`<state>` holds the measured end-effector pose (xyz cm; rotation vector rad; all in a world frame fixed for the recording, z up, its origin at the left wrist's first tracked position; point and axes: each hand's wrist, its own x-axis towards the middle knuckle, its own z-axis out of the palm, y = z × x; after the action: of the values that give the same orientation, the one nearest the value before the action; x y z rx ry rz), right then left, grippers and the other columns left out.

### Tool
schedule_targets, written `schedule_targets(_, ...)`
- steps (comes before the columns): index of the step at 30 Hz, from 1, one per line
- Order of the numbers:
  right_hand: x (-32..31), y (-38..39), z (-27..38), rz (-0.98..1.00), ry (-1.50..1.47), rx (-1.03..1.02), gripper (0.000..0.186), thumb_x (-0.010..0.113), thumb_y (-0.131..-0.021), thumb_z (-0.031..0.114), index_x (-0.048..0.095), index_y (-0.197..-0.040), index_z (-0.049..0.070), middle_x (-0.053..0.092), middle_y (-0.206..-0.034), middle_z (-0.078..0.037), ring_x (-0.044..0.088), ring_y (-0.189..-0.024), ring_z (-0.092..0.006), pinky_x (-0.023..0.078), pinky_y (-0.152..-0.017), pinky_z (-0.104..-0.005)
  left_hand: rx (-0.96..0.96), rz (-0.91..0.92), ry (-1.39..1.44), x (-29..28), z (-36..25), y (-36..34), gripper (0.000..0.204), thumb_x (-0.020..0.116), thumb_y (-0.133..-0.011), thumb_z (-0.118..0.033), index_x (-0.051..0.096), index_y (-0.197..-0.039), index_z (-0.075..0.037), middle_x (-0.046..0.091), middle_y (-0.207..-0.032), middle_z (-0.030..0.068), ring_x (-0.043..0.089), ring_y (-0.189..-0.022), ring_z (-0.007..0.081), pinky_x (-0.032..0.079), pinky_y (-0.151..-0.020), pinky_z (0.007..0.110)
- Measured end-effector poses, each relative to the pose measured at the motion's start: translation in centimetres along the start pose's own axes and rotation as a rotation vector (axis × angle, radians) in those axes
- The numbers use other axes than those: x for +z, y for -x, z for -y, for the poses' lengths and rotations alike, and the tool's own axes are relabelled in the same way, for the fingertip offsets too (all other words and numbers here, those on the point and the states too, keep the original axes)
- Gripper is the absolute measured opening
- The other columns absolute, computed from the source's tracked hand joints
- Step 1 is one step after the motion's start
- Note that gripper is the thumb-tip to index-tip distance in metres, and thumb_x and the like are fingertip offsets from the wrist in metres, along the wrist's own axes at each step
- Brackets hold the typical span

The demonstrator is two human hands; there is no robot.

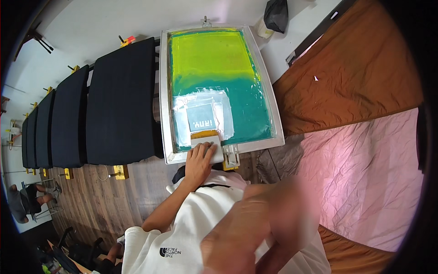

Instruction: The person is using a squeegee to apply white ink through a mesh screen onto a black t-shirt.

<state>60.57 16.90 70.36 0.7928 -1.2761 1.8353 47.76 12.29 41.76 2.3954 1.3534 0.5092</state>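
A screen printing frame (269, 93) lies in front of me, its mesh yellow-green at the far end and teal nearer. White ink (226, 114) is spread around a small design near the close edge. My left hand (200, 160) is closed over the grey handle of a squeegee (216, 154), which rests at the near edge of the frame. The squeegee's amber blade (204, 134) faces the white ink. My right hand (260, 223) is raised close to the camera, over my white shirt; it is smeared by motion, so its fingers and anything in them are unclear.
Black padded pallets (121, 102) stand in a row to the left, with yellow clamps (121, 172) along their ends. Brown fabric (337, 68) and pinkish sheeting (365, 178) hang at the right. A black bag (276, 16) is beyond the frame. A seated person (32, 198) is at far left.
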Motion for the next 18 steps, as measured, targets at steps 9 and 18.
schedule_targets(9, 2.5, -2.5, -5.4, -0.534, -0.433, 0.138, 0.053, 0.07, -0.085, -0.001, 0.046, -0.131, -0.014, 0.067, -0.095, -0.02, 0.069, -0.079, -0.0211, 0.054, -0.07, -0.0296, 0.097, 0.044, -0.032, -0.8, 1.2, -0.1, 0.066, 0.065, -0.071, -0.003, 0.049, -0.135, -0.01, 0.052, -0.126, 0.0075, 0.051, -0.115, 0.0268, 0.04, -0.092, 0.039)
schedule_targets(18, -1.8, 0.2, -0.7, -0.662, -0.272, 0.153, 0.059, 0.073, -0.084, 0.004, 0.045, -0.134, -0.011, 0.067, -0.095, -0.016, 0.068, -0.081, -0.0189, 0.054, -0.074, -0.0299, 0.143, 0.077, 0.036, -1.1, 1.7, -0.8, 0.07, 0.069, -0.068, -0.004, 0.048, -0.135, -0.009, 0.053, -0.125, 0.0084, 0.05, -0.113, 0.027, 0.039, -0.092, 0.039)
